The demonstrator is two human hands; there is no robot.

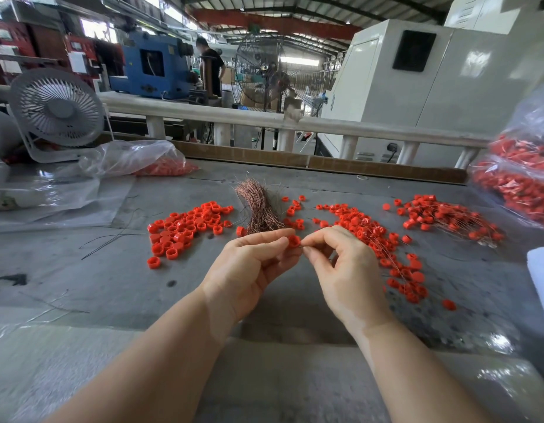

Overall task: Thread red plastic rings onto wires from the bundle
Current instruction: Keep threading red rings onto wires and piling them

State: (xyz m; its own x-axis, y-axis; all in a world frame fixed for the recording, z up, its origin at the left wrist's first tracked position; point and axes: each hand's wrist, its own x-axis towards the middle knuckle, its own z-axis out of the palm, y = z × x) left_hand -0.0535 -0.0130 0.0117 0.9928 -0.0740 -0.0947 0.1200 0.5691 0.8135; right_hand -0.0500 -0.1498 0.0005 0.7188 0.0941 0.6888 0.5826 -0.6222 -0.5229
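Threading 1 ring onto a wire

Left hand (249,264) pinches a red ring (293,241) steady; right hand (340,264) pinches the wire (300,247) at 3 o'clock to feed it.

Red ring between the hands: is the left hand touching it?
Touching. The head view shows the left hand pinching the red ring between its fingertips, with no visible gap.
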